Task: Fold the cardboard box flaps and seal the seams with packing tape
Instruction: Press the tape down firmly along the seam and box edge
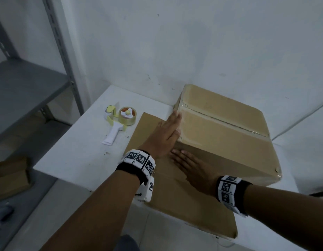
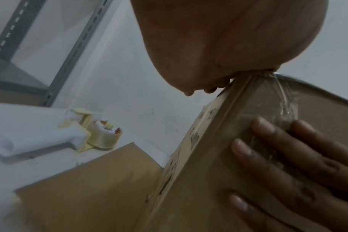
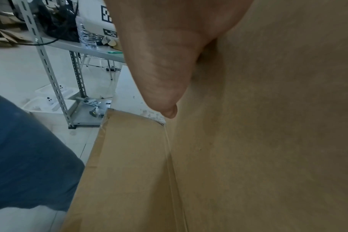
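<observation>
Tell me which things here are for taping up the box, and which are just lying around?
For the job:
cardboard box, with tape along its top seam
tape dispenser, on the white table
left hand and right hand, both flat on the box

Lying about:
flat cardboard sheet under the box
grey metal shelf

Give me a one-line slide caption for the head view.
Both open hands, left hand and right hand, press tape onto the box side; tape dispenser lies on the table.

Bare forearms; each wrist wears a black band (image 1: 130,171) under white blocks (image 1: 227,187) printed with black-and-white square markers.
</observation>
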